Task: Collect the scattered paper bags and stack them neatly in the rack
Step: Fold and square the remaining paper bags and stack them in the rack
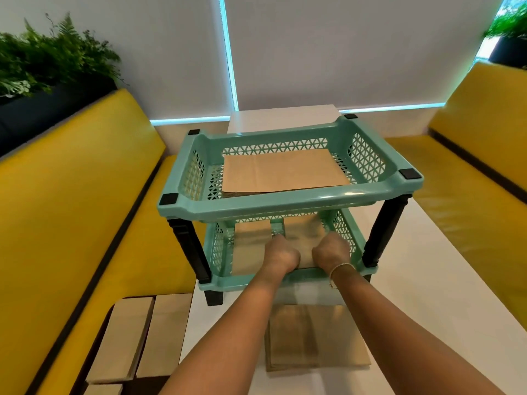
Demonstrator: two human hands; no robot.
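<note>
A teal two-tier rack (288, 203) with black legs stands on the white table. A stack of brown paper bags (282, 172) lies flat in its top basket. In the lower basket, one pile of bags (251, 246) lies at the left. My left hand (281, 256) and my right hand (330, 252) reach into the lower basket and grip a second pile of bags (305, 232) at its near edge. My fingertips are hidden behind my knuckles. Another stack of bags (316, 337) lies on the table between my forearms.
Several narrow paper bags (142, 337) lie on a dark stool at the lower left. Yellow benches (71, 223) flank the white table (427, 280) on both sides. Planters with ferns (48, 61) sit behind the backrests. White blinds cover the window behind.
</note>
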